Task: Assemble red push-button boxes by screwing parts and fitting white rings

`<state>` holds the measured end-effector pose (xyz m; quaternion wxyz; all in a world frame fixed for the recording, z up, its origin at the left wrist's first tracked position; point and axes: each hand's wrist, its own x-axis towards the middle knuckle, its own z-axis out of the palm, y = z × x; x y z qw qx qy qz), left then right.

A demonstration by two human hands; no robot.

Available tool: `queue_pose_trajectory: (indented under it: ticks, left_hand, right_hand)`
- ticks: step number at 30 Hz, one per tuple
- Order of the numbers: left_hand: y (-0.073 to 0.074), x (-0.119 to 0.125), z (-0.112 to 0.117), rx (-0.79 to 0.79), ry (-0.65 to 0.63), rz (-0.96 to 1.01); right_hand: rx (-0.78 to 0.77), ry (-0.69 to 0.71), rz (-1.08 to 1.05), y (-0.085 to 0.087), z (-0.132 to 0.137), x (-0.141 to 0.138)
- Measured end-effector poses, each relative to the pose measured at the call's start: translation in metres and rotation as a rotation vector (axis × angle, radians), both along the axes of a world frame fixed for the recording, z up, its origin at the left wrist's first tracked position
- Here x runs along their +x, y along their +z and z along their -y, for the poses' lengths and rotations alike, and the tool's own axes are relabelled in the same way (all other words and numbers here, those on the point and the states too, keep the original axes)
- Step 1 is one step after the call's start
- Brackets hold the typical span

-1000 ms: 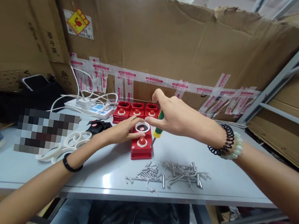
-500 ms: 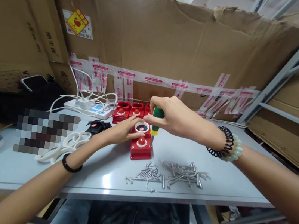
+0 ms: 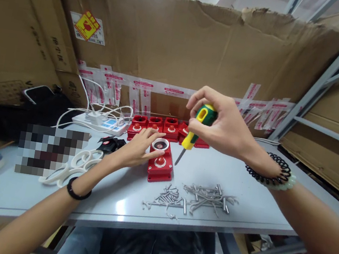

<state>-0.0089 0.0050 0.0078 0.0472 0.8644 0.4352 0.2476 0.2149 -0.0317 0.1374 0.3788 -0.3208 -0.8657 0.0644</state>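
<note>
A red button box with a white ring and a red knob lies in the middle of the grey table. My left hand rests on its far left side, fingers stretched over the top. My right hand is raised above and right of the box, closed round a green and yellow screwdriver whose tip points down-left, clear of the box. Two heaps of loose screws lie just in front.
A row of red boxes stands behind, against a taped cardboard wall. A white power strip with cables sits left, white rings nearer me. A metal rack post rises at right.
My right hand has lifted the screwdriver up and to the right, off the red box's right corner. My left hand has stayed on the box.
</note>
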Motion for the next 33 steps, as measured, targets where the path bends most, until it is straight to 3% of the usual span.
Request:
queue_pose_trajectory:
  ticks: [6, 13, 18, 25, 30, 33]
  left_hand:
    - [0.007, 0.023, 0.021, 0.105, -0.225, -0.104]
    - [0.002, 0.028, 0.018, 0.091, -0.233, -0.134]
    - [-0.002, 0.031, 0.016, 0.170, -0.203, -0.171]
    - [-0.011, 0.043, 0.011, 0.400, -0.108, -0.379]
    - [-0.005, 0.038, 0.016, 0.516, -0.074, -0.244]
    - [-0.005, 0.037, 0.026, 0.435, -0.193, -0.187]
  right_hand:
    - [-0.030, -0.015, -0.155, -0.030, -0.007, 0.017]
    - [-0.055, -0.029, -0.242, -0.050, -0.025, 0.023]
    - [-0.076, -0.028, -0.271, -0.055, -0.028, 0.024]
    - [-0.080, -0.027, -0.266, -0.055, -0.028, 0.023]
    - [-0.066, -0.038, -0.284, -0.053, -0.028, 0.024]
    - [-0.039, -0.057, -0.314, -0.049, -0.030, 0.028]
